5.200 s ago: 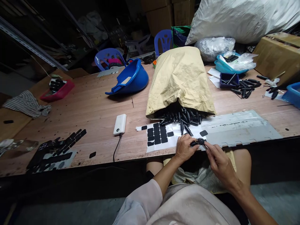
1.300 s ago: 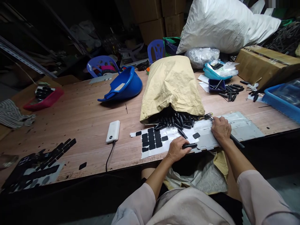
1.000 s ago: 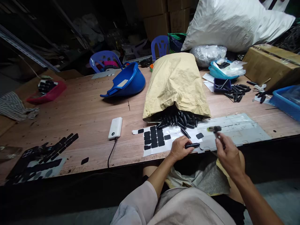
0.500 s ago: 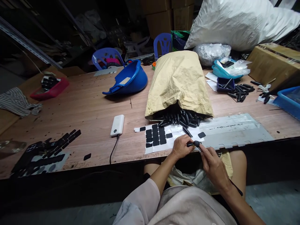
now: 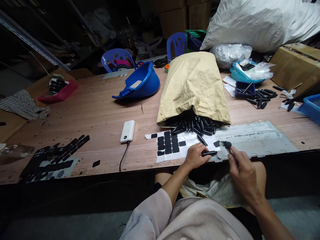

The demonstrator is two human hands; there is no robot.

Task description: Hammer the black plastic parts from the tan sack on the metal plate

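Note:
My left hand rests at the table's front edge, fingers closed around a small black rod-shaped part. My right hand is just to its right, pinching a thin tool with a round black head held a little apart from the part's tip. Behind the hands a white sheet carries several black rectangular pads. More black rod parts spill from the mouth of a tan sack.
A white power bank with a cable lies left of the sheet. A grey plastic sheet covers the table's right front. A tipped blue basin, a red tray, black strips and a cardboard box stand around.
My right hand reached out to the grey sheet, came back with the round-headed tool, touched it to the part in my left hand, and has now drawn slightly right of it.

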